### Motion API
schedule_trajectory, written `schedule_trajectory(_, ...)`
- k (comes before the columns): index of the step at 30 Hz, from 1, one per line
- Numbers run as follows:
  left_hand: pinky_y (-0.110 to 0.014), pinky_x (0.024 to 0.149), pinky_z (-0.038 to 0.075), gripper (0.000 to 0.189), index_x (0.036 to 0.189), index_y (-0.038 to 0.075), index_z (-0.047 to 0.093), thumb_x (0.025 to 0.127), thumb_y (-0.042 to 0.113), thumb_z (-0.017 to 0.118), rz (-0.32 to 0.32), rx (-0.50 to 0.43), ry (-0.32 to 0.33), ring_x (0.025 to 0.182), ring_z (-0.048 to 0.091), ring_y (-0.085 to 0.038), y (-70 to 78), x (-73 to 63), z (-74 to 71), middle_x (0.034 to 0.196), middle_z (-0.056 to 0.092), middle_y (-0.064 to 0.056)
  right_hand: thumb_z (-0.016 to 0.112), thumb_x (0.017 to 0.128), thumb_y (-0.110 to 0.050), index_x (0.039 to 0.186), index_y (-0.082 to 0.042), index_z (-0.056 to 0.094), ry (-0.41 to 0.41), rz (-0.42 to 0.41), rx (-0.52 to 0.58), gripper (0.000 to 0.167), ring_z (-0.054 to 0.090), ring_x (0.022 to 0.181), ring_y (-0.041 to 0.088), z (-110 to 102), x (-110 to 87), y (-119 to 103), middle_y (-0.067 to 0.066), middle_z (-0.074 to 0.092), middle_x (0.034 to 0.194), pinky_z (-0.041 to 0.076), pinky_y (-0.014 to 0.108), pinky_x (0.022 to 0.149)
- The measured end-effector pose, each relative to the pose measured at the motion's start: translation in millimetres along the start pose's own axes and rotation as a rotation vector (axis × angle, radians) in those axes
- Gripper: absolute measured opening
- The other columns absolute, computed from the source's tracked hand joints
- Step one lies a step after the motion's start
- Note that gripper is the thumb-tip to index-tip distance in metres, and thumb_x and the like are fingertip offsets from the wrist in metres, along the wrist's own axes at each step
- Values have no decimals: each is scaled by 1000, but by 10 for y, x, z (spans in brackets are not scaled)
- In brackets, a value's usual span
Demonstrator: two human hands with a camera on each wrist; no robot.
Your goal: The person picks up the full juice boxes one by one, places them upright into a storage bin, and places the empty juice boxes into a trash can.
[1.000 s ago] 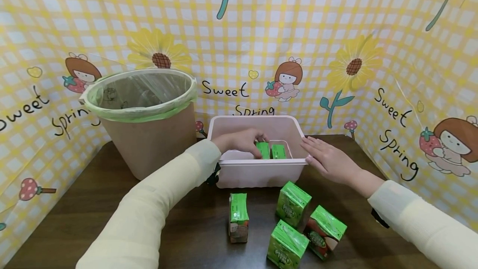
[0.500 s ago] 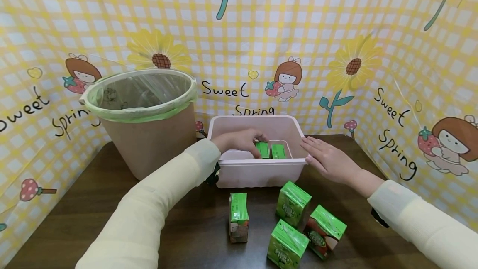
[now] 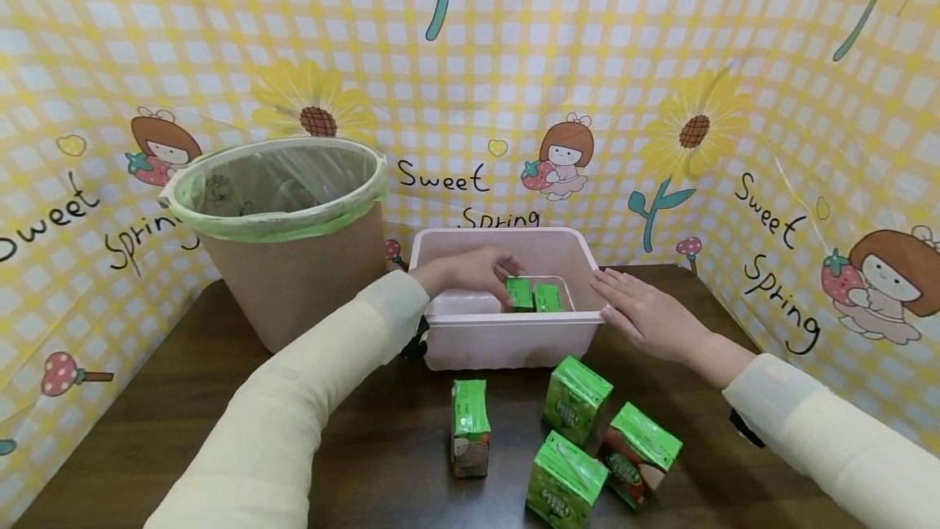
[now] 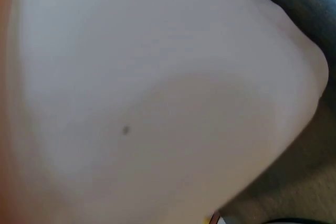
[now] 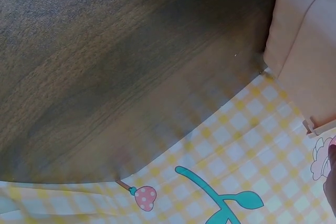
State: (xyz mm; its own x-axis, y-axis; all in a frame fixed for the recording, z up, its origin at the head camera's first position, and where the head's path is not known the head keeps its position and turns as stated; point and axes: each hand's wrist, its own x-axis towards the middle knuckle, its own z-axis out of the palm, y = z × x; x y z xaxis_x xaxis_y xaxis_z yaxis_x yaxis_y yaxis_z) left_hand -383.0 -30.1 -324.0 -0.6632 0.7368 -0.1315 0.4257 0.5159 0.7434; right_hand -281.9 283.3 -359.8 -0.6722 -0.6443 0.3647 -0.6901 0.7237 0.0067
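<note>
In the head view my left hand [image 3: 481, 272] reaches over the left rim into a pale pink plastic bin [image 3: 514, 343]. Its loosely bent fingers and thumb are beside a green juice box [image 3: 520, 295], apart from it or barely touching. A second juice box [image 3: 547, 298] stands to the right of that one inside the bin. My right hand [image 3: 649, 313] rests with straight fingers against the bin's right rim. In the left wrist view the bin wall [image 4: 157, 103] fills most of the picture. The right wrist view catches the bin's outer side [image 5: 310, 40].
In front of the bin stand several juice boxes: one alone [image 3: 470, 428], others grouped at right, including one with a red side [image 3: 639, 455]. A tall trash can [image 3: 294, 292] with a liner is at left. Patterned yellow cloth [image 3: 470, 104] surrounds the dark wooden table [image 3: 396, 464].
My left hand's fingers have loosened and risen slightly off the juice box in the bin. That box has shifted a little to the right. My right hand has stayed put.
</note>
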Motion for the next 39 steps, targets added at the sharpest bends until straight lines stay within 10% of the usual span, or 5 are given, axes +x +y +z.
schedule_trajectory(15, -34, 94, 48, 60, 137, 5, 48, 84, 7, 76, -28, -113, 113, 125, 50, -33, 73, -288, -320, 137, 50, -16, 50, 102, -24, 144, 2, 44, -36, 21, -2, 49, 34, 138, 36, -60, 45, -27, 20, 39, 149, 28, 52, 109)
schedule_trajectory(39, -40, 92, 50, 62, 139, -7, 41, 84, -9, 69, 151, -317, 226, 126, 48, -40, 131, -990, -443, 136, 50, -22, 50, 102, -26, 143, 2, 45, -14, 21, 5, 49, 36, 136, 37, -44, 26, -34, 20, 41, 148, 32, 56, 106)
